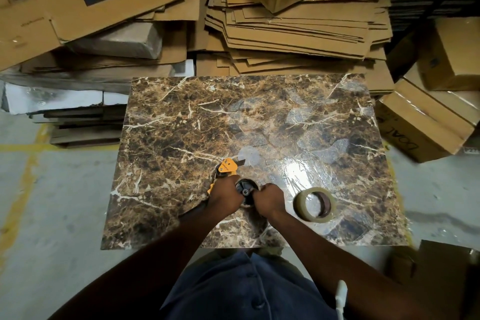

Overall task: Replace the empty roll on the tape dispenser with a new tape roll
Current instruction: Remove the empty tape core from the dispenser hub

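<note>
A head-camera view looks down on a brown marble-patterned tabletop [181, 117]. Near its front edge, both hands hold an orange tape dispenser [228, 167]. The left hand [223, 196] is closed around the dispenser's body, at 9 o'clock from the black spool hub [245, 189]. The right hand [268, 199] is curled on the empty roll [255, 186] around that hub (its fingertips are hidden). A new tape roll [314, 204] lies flat at 3 o'clock, just beside the right hand. Flattened cardboard [298, 31] is piled at 12 o'clock.
</note>
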### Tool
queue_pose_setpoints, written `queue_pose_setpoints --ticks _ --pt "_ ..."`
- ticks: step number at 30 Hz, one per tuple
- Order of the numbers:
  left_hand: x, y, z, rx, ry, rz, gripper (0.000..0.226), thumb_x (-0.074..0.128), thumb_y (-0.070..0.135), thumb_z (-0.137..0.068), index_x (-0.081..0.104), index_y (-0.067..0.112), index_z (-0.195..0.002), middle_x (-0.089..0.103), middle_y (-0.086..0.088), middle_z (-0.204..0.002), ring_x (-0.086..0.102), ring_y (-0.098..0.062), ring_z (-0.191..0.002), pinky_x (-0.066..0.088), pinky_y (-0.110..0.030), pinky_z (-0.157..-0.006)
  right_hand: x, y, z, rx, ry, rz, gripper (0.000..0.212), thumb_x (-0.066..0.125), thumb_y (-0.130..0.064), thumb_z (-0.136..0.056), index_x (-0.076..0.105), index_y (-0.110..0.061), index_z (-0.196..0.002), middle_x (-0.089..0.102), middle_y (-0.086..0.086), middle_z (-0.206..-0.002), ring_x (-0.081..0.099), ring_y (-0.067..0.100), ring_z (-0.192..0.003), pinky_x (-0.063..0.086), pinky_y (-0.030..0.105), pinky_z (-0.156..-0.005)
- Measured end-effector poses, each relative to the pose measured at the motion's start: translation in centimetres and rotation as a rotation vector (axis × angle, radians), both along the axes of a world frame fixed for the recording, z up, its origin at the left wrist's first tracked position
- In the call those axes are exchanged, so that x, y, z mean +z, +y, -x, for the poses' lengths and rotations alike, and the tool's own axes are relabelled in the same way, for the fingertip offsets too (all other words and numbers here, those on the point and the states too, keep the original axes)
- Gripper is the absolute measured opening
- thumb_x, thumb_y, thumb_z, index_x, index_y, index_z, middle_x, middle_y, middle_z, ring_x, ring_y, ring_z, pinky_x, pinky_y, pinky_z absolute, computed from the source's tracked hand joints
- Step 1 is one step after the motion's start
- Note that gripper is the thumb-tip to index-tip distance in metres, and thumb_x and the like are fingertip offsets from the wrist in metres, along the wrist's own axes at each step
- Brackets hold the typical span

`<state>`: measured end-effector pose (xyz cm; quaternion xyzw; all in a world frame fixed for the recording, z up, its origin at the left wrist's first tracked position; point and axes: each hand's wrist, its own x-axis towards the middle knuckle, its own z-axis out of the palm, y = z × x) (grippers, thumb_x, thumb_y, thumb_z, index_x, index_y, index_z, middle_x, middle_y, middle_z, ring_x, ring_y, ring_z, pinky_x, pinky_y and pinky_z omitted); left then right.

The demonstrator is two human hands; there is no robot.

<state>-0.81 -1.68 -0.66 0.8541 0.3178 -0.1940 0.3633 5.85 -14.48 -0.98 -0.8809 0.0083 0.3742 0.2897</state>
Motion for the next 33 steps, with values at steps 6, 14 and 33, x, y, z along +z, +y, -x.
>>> queue_pose_setpoints --ticks 6,14,33 --pt "0.5 1.0 -0.5 0.004 0.096 0.113 0.052 0.062 0.003 -0.085 0.062 0.012 -0.137 0.071 -0.014 -0.124 0.068 -0.033 -0.102 0.057 -0.034 -0.073 -0.2 -0.5 0.1 -0.082 0.043 -0.108 0.036 0.071 -0.022 -0.083 0.045 -0.014 -0.059 0.046 0.001 -0.057 0.041 0.017 -0.054 0.029 0.033 -0.052" --pt "0.3 1.3 -0.1 0.01 0.077 0.119 0.059 0.066 0.002 -0.085 0.059 0.014 -0.142 0.068 -0.011 -0.132 0.067 -0.032 -0.113 0.056 -0.032 -0.085 -0.6 -1.0 0.7 -0.043 0.032 -0.111 0.044 0.076 -0.025 -0.084 0.042 -0.019 -0.057 0.045 -0.002 -0.054 0.042 0.015 -0.054 0.029 0.032 -0.05" --pt "-1.1 0.6 0.8 -0.138 0.056 0.08 0.05 0.064 0.007 -0.078 0.061 0.014 -0.127 0.07 -0.014 -0.118 0.067 -0.032 -0.097 0.06 -0.042 -0.075 -1.2 -0.5 2.3 -0.019 -0.054 0.014 0.017 0.067 -0.017 -0.085 0.054 -0.008 -0.078 0.058 0.008 -0.077 0.055 0.027 -0.073 0.027 0.029 -0.046"
